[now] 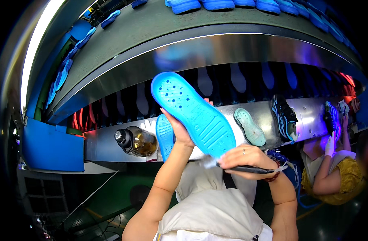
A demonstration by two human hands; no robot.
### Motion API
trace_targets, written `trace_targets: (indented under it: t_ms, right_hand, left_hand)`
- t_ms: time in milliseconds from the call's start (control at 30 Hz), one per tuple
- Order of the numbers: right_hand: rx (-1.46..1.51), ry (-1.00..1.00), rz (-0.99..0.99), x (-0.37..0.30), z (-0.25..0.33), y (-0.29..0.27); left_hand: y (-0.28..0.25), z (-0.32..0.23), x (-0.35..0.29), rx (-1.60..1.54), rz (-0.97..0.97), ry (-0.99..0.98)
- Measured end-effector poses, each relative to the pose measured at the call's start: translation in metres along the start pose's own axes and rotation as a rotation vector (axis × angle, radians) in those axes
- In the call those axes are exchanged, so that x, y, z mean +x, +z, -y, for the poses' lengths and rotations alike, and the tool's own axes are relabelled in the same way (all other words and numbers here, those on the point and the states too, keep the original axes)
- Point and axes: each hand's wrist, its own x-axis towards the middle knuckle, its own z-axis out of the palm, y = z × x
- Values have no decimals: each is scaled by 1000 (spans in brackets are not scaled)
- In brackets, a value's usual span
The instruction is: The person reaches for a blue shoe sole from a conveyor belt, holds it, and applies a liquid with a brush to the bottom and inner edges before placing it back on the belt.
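A bright blue shoe sole (194, 116) with small holes and grooves is held up before me, its patterned side toward the view. My left hand (180, 130) grips it, the thumb along its left edge and fingertips showing past its far edge. Close to the sole's lower end, my right hand (248, 160) is closed around a black-handled tool (252, 169). The tool's pale tip is blurred and looks like a brush; whether it touches the sole I cannot tell. A second blue sole (164, 134) rests on the metal bench, partly hidden behind my left hand.
On the metal bench (103, 144) are a bottle of amber liquid (141, 141), a pale green sole (250, 127) and a black-and-blue shoe (283, 117). Beyond it, a conveyor belt (151, 22) carries several blue soles. A co-worker (328, 172) with a white glove sits at the right.
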Motion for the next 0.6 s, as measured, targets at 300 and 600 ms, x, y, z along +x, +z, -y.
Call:
trace_targets:
  t_ms: [300, 600]
  right_hand:
    - [128, 92, -68, -16, -7, -6]
    - [381, 47, -88, -16, -22, -19]
  left_hand:
    - [10, -19, 5, 68, 36, -12]
    - [35, -27, 16, 175, 66, -30]
